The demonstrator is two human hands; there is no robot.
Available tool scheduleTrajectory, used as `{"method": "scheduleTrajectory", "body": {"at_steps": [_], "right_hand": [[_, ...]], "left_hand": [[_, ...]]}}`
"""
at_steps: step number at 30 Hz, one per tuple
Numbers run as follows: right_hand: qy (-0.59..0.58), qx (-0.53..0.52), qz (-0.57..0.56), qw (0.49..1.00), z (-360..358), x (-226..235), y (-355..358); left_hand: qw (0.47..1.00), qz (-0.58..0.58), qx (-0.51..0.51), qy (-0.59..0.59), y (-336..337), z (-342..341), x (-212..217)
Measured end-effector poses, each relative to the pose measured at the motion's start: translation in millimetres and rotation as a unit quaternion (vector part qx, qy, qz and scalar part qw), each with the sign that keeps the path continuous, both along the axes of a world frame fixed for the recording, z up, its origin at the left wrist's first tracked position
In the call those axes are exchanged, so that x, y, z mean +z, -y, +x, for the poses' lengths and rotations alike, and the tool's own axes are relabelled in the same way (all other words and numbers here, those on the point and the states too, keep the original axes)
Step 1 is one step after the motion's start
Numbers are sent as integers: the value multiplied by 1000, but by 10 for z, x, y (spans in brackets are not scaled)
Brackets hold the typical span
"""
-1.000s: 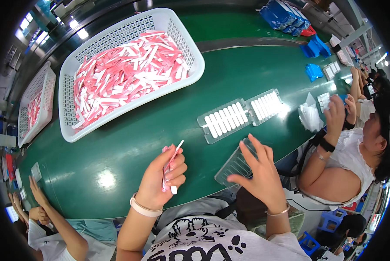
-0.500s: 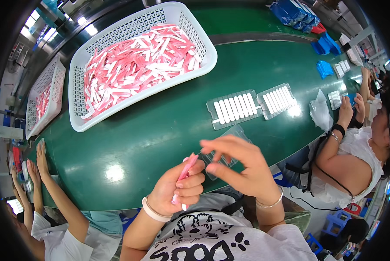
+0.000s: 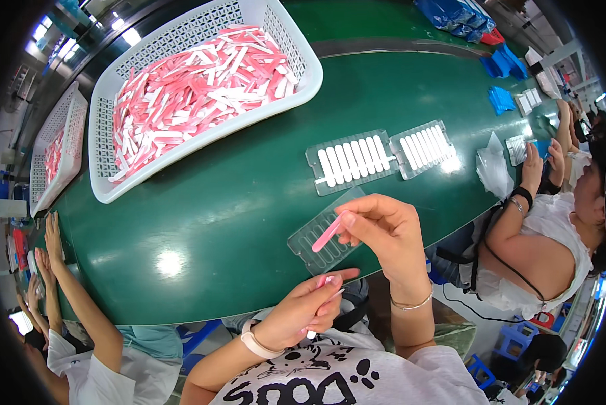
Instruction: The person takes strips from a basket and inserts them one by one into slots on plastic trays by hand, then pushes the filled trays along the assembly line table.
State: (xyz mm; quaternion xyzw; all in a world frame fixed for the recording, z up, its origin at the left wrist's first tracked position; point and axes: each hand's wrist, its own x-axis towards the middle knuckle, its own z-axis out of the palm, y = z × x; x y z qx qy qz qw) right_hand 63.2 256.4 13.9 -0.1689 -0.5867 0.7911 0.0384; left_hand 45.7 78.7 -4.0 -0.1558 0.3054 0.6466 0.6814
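Between the thumb and fingers of my right hand [image 3: 384, 233] is a slim pink strip [image 3: 327, 233] with a rounded end. It is held above a clear plastic tray [image 3: 301, 243] with long moulded slots, lying near the table's front edge. My left hand [image 3: 305, 307], below and left of that tray, is closed around several pink-and-white strips [image 3: 324, 280]; their ends poke out between the fingers. Beyond my hands lie two more clear trays, a left one [image 3: 350, 162] and a right one [image 3: 422, 148], both holding rows of white strips.
A white plastic basket [image 3: 208, 145] heaped with pink and white strips stands at the far left on the green table [image 3: 201, 229]. Another such basket [image 3: 73, 158] is farther left. Co-workers' hands are at both sides. Blue packs [image 3: 502, 100] and a clear bag [image 3: 494, 169] lie right.
My right hand has come away from the left with a pink strip and now holds it over the tray. My left hand has moved down and slightly right.
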Motion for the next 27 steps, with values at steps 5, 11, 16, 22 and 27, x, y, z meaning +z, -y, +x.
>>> {"method": "scheduleTrajectory", "body": {"at_steps": [5,11,16,22,27], "right_hand": [[-151,-112,483,855,80,-310,-256],[-167,65,707,684,373,-301,-416],[-116,84,761,632,413,-232,-323],[-45,62,787,613,491,-154,-71],[-19,65,781,621,454,-137,49]], "left_hand": [[995,-68,62,-44,-58,62,80],[966,99,104,216,203,-90,-104],[987,78,88,106,87,-136,-65],[995,-15,93,-35,-124,-132,70],[995,8,102,-5,-121,-151,21]]}}
